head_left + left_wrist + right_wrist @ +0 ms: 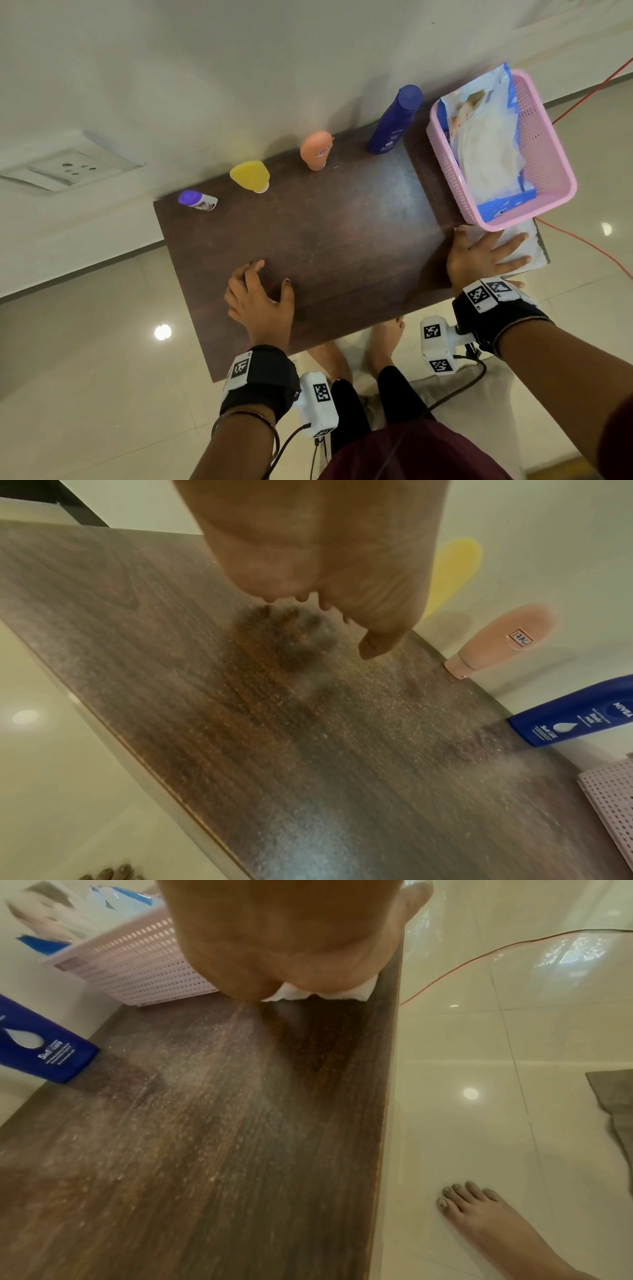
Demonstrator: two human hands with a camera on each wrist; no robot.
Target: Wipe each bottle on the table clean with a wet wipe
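**Right hand flat on the wipe, bottles lined along the wall**

The right hand (479, 255) lies spread, fingers straight, pressing a white wet wipe (513, 246) flat on the near right corner of the dark wooden bench (342, 240). The right wrist view shows the wipe's crumpled edge (329, 993) peeking out under the palm. The left hand (260, 301) rests near the bench's front edge with fingers loosely curled, holding nothing.

Just beyond the wipe sits a pink perforated plastic basket (548, 144), holding an opened blue-and-white pack of wipes (486, 144). Along the far edge, against the wall, stand four bottles: a tall dark blue lotion bottle (394, 120) beside the basket, then a peach-coloured tube standing on its cap (317, 150), a yellow bottle on a white cap (250, 175), and a small white bottle with a purple cap (198, 200) at the far left corner.
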